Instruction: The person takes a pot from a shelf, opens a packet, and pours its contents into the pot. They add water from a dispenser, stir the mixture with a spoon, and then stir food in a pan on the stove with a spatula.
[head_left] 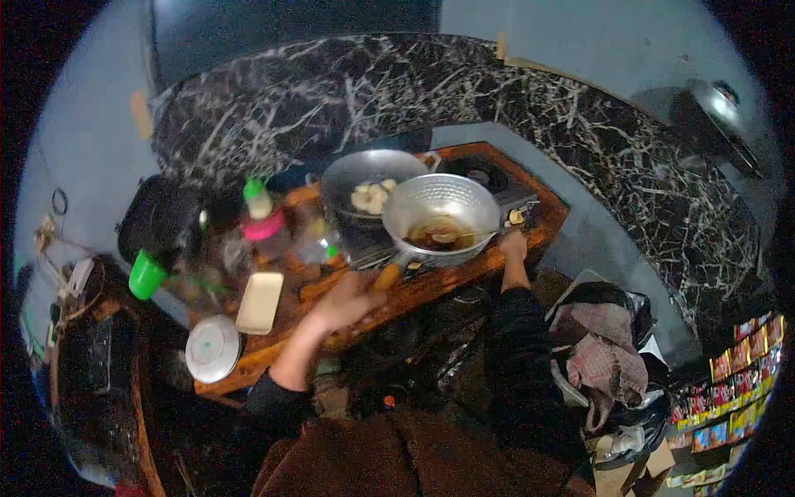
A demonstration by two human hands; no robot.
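A dimpled metal wok (443,199) with a pool of brown liquid in its bottom sits on the stove in front of me. Its wooden handle (387,277) points down and left. My left hand (346,303) is right at this handle, its fingers smeared by motion. At the wok's right side, my right hand (514,245) is closed round a thin-handled cooking utensil (490,233) that reaches into the liquid. Behind and left stands a wider grey wok (339,178) holding pale food pieces (373,197).
On the wooden counter (277,348) to the left are a cream tray (260,303), a round white lid (213,349), a green-capped bottle (257,199) and a green cup (146,275). Checked cloths (604,356) lie at right, beside hanging sachets (737,381). Black marble panelling (397,91) lines the back.
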